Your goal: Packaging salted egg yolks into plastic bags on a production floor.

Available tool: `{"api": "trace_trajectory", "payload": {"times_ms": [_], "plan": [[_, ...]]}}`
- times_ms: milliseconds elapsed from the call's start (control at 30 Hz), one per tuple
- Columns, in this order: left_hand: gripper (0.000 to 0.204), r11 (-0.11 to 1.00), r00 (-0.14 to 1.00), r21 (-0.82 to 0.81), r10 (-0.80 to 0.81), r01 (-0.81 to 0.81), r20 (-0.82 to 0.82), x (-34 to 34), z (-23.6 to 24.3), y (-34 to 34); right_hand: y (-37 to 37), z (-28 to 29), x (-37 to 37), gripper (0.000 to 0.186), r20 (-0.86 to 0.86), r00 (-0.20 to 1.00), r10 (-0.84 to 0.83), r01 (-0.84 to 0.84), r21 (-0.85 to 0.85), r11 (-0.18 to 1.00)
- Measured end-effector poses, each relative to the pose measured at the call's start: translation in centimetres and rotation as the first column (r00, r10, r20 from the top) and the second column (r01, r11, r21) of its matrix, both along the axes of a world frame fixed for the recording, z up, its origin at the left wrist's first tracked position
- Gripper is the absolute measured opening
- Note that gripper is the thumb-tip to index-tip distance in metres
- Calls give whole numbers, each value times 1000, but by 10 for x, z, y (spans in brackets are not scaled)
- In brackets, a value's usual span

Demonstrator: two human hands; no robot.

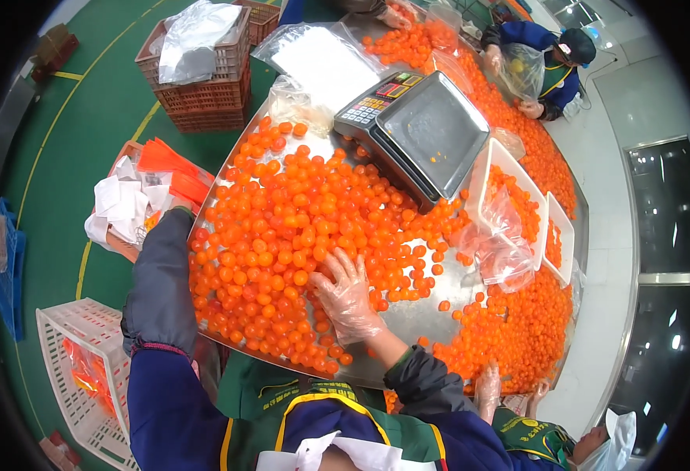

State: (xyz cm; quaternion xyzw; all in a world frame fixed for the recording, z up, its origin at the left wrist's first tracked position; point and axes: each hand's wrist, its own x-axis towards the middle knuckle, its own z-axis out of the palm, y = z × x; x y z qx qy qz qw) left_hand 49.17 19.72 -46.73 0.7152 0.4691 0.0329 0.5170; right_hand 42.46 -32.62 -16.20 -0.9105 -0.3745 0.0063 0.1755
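My right hand, in a clear plastic glove, lies with its fingers apart on a heap of glossy orange balls that look like egg yolks. It holds nothing that I can see. The balls cover much of a metal table. My left arm, in a dark sleeve, reaches over the table's left edge to a basket of orange-red mesh bags and crumpled white papers. The fingers of my left hand are hidden there among the bags.
A digital scale stands on the table, with white tubs of orange balls to its right. Brown crates are stacked at the far left; a white crate stands nearer. Co-workers are at the far right and near right.
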Motion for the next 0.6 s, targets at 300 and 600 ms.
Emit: {"api": "trace_trajectory", "payload": {"times_ms": [300,600], "plan": [[41,983,982,-22,186,-185,42,-22,43,1,-63,25,-27,35,-20,974,-225,224,240,945],[21,910,834,-270,400,-314,379,-80,77,45,-126,12,-69,22,-488,651,-581,757,368,540]]}}
